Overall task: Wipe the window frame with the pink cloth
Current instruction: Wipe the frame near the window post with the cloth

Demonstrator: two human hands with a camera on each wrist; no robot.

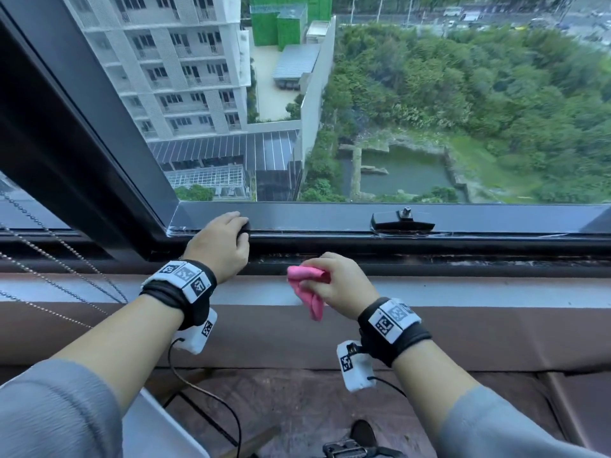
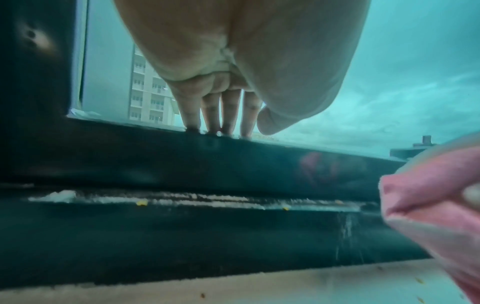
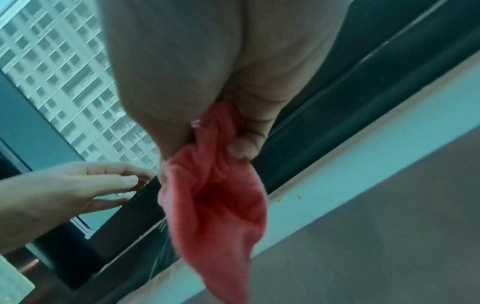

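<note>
The dark window frame (image 1: 330, 217) runs across the head view, with a grimy lower track (image 1: 429, 257) beneath the sash rail. My left hand (image 1: 215, 241) rests on that rail near its left corner. In the left wrist view its straight fingers (image 2: 228, 111) touch the rail's top edge (image 2: 182, 160). My right hand (image 1: 334, 282) grips the bunched pink cloth (image 1: 305, 276) just in front of the track, to the right of the left hand. The cloth (image 3: 215, 201) hangs from between thumb and fingers, and a corner (image 2: 426, 197) shows in the left wrist view. White dirt (image 2: 155, 200) lines the track.
A black window latch (image 1: 401, 221) sits on the sash rail to the right. Bead chains (image 1: 49, 259) of a blind hang at the left. A grey and brown sill ledge (image 1: 496, 292) runs below the frame. Cables and a dark object (image 1: 357, 447) lie near my body.
</note>
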